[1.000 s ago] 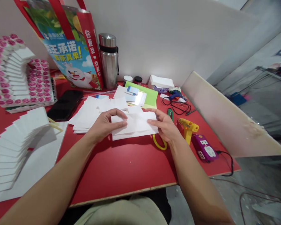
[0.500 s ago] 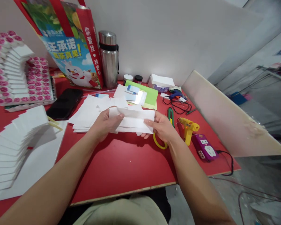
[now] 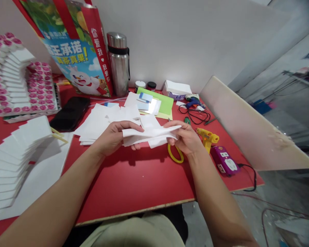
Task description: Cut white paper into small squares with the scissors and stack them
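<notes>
Between my two hands is a folded piece of white tissue paper, held above the front middle of the red table. My left hand grips its left end, with fingers on top and a fingertip showing below. At the right end my right hand pinches the layers. Behind them lies a loose pile of white paper sheets. Just below my right hand a yellow loop handle, seemingly of scissors, rests on the table; the rest of it is mostly hidden.
To the right are a yellow glue gun and a purple power socket. A steel flask, a printed bag and a black phone stand or lie at the back left. Fanned white pieces occupy the left side.
The tissue paper has gone from lying flat and facing me to folded and tilted edge-on, its layers parting at the right. My right hand has turned and now covers most of the green cutter.
</notes>
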The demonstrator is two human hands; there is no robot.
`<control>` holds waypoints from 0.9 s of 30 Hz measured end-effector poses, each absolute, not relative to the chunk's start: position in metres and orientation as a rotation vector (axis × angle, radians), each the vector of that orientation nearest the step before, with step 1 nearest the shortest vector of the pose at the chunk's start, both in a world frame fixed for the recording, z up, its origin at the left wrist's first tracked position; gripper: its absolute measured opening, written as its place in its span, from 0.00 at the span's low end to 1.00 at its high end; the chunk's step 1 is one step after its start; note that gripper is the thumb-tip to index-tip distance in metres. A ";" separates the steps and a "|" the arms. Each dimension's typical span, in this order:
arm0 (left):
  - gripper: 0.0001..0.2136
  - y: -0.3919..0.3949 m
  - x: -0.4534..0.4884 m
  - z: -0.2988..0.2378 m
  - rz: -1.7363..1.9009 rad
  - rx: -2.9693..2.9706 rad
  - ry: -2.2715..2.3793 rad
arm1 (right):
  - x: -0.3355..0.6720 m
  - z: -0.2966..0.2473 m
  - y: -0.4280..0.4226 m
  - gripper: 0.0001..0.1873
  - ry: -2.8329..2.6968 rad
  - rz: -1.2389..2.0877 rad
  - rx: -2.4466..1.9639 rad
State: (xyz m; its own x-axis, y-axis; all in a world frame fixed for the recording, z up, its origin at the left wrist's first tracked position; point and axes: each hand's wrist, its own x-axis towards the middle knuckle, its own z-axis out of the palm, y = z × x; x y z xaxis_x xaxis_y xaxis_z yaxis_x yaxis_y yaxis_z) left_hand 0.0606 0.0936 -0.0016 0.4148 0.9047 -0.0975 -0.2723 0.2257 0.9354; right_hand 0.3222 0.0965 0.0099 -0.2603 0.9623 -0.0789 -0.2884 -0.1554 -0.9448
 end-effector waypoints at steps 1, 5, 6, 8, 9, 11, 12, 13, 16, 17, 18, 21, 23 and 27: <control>0.05 0.093 0.060 -0.001 0.916 1.021 0.751 | 0.322 0.011 0.097 0.05 -1.073 1.623 -0.909; 0.05 0.094 0.053 -0.001 0.874 1.033 0.648 | 0.319 0.014 0.097 0.03 -1.018 1.656 -0.900; 0.08 0.094 0.051 -0.001 0.825 1.040 0.601 | 0.319 0.015 0.097 0.03 -1.015 1.653 -0.906; 0.12 0.096 0.047 0.001 0.687 1.028 0.508 | 0.318 0.016 0.097 0.03 -1.038 1.632 -0.910; 0.14 0.096 0.046 0.001 0.623 1.000 0.474 | 0.319 0.016 0.097 0.04 -1.063 1.620 -0.909; 0.19 0.098 0.046 0.002 0.538 0.921 0.454 | 0.319 0.014 0.096 0.06 -1.144 1.593 -0.918; 0.22 0.099 0.047 0.001 0.506 0.891 0.471 | 0.318 0.012 0.095 0.08 -1.197 1.579 -0.931; 0.24 0.099 0.049 0.000 0.474 0.877 0.507 | 0.317 0.010 0.094 0.09 -1.253 1.562 -0.949; 0.24 0.097 0.058 -0.002 0.332 0.926 0.658 | 0.313 0.005 0.091 0.11 -1.412 1.520 -1.011; 0.23 0.096 0.061 -0.003 0.272 0.954 0.685 | 0.311 0.003 0.089 0.12 -1.450 1.515 -1.025; 0.22 0.094 0.064 -0.004 0.214 0.977 0.692 | 0.310 0.002 0.089 0.12 -1.480 1.512 -1.035; 0.21 0.090 0.069 -0.007 0.108 1.010 0.662 | 0.310 0.002 0.088 0.12 -1.530 1.499 -1.030; 0.21 0.089 0.069 -0.010 0.109 1.007 0.655 | 0.312 0.003 0.090 0.12 -1.537 1.471 -1.020; 0.21 0.091 0.068 -0.012 0.158 1.010 0.676 | 0.310 0.007 0.090 0.19 -1.553 1.393 -1.115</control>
State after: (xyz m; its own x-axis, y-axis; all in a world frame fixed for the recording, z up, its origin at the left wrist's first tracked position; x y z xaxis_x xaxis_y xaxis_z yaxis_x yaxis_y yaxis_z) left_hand 0.0681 0.0905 -0.0124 0.7879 0.4220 -0.4486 0.1791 0.5400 0.8224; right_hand 0.3095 0.0902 0.0075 -0.3327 0.9429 -0.0153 0.1175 0.0253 -0.9927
